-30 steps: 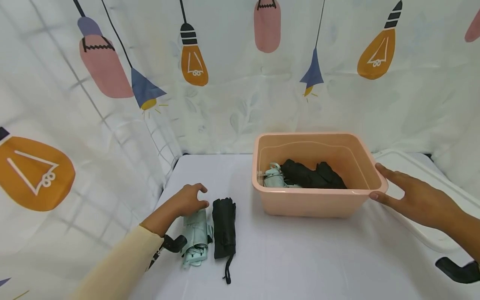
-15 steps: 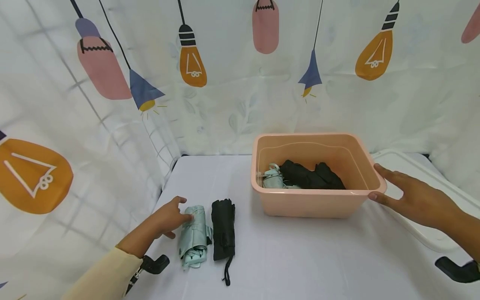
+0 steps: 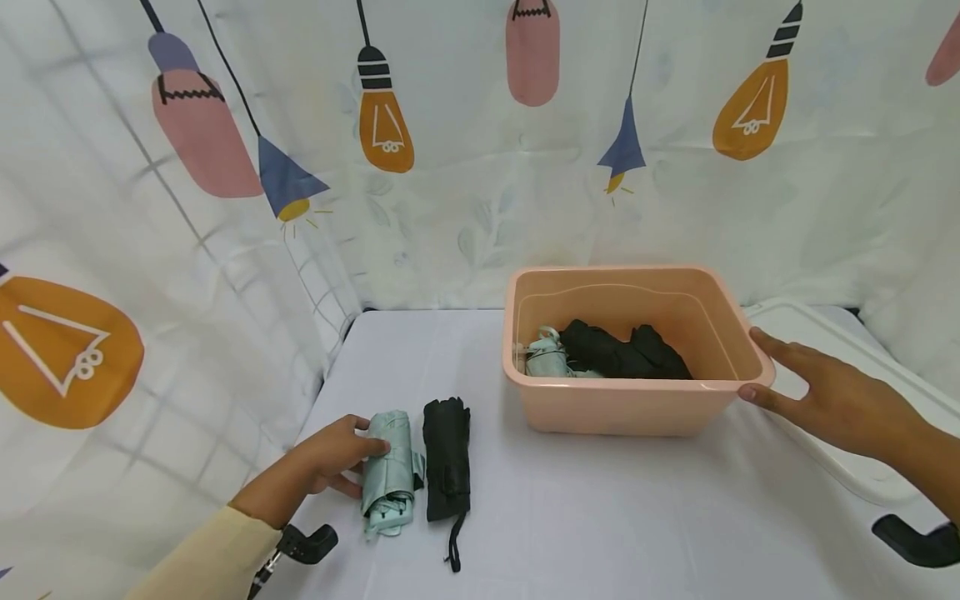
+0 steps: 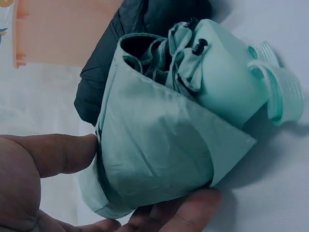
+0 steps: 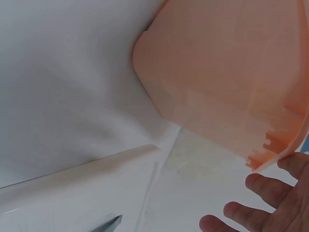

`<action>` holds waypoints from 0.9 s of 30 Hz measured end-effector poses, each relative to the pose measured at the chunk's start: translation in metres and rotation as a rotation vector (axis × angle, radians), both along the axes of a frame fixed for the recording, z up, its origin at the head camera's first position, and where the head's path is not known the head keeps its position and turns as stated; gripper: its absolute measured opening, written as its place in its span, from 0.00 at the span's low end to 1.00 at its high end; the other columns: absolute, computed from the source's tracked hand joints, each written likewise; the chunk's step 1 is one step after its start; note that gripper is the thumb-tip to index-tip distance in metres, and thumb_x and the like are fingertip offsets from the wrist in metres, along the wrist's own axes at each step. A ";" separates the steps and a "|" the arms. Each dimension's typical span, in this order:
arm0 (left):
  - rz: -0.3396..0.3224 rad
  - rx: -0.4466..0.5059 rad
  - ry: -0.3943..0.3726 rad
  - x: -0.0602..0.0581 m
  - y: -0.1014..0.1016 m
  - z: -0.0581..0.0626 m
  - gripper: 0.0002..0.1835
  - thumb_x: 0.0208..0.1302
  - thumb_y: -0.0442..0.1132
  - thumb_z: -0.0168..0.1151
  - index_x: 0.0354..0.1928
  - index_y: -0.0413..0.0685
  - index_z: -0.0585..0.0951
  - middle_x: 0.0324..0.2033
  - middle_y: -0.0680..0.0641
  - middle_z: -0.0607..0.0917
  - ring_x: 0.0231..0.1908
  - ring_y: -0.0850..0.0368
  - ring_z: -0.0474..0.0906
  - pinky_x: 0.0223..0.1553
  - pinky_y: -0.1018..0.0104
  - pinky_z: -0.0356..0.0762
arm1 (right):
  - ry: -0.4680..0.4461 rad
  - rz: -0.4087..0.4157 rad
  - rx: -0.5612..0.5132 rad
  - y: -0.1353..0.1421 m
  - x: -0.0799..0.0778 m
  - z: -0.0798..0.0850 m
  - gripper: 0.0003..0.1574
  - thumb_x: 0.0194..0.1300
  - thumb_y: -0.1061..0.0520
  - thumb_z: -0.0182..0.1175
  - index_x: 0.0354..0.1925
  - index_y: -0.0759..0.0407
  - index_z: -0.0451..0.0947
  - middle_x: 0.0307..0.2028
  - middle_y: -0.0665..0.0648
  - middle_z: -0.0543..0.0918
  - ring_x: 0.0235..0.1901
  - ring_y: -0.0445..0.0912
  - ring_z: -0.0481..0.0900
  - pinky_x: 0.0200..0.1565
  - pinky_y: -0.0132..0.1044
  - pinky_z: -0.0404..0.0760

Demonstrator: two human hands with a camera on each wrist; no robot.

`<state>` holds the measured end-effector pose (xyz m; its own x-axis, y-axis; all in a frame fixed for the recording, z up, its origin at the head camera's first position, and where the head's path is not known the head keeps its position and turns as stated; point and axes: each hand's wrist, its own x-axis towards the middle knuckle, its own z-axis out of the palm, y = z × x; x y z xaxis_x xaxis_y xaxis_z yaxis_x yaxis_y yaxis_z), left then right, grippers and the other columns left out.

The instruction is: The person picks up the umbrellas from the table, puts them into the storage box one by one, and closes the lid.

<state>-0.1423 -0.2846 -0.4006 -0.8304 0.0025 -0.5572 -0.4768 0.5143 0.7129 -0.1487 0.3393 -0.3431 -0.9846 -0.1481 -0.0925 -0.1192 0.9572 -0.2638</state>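
On the table's left lies a folded mint-green umbrella (image 3: 388, 471), its ribs and wrist strap showing in the left wrist view. My left hand (image 3: 326, 458) holds it from the left side, thumb (image 4: 72, 152) against one face and fingertips (image 4: 195, 210) curled under the other. Close to its right is a folded black umbrella (image 3: 447, 458) with a cord loop. A peach plastic bin (image 3: 615, 408) holds a mint folded umbrella (image 3: 547, 357) and black folded fabric (image 3: 622, 350). At the bin's right corner, my right hand (image 3: 840, 400) touches the rim with spread, straight fingers.
A white lid (image 3: 825, 462) lies flat to the right of the bin, partly beneath my right arm. Behind the table hangs a pale curtain (image 3: 465, 217) printed with lamps and bulbs. White tabletop (image 3: 570, 517) extends in front of the bin.
My left hand has come down and back from above the mint umbrella's top end to its left side, and its fingers have closed around it. The right hand stays at the bin.
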 end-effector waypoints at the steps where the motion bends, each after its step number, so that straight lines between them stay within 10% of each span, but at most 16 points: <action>1: -0.004 0.004 -0.001 0.000 0.000 0.000 0.41 0.70 0.40 0.65 0.72 0.27 0.54 0.58 0.23 0.71 0.51 0.31 0.79 0.36 0.43 0.86 | 0.001 0.000 0.001 0.000 0.000 0.000 0.64 0.67 0.22 0.55 0.83 0.48 0.38 0.73 0.78 0.56 0.65 0.80 0.59 0.49 0.79 0.67; 15: 0.040 0.043 -0.027 -0.001 0.007 -0.005 0.37 0.68 0.42 0.67 0.67 0.23 0.63 0.64 0.23 0.67 0.63 0.23 0.67 0.47 0.36 0.81 | -0.015 -0.016 0.013 -0.001 0.000 0.002 0.66 0.66 0.20 0.54 0.83 0.49 0.37 0.73 0.80 0.56 0.64 0.81 0.58 0.48 0.80 0.67; 27: 0.028 0.036 -0.030 -0.003 0.010 -0.009 0.37 0.65 0.40 0.71 0.67 0.29 0.64 0.55 0.30 0.77 0.53 0.35 0.79 0.42 0.41 0.84 | -0.019 -0.013 0.012 -0.001 -0.001 0.001 0.66 0.66 0.21 0.54 0.83 0.49 0.36 0.73 0.80 0.55 0.65 0.81 0.58 0.49 0.81 0.66</action>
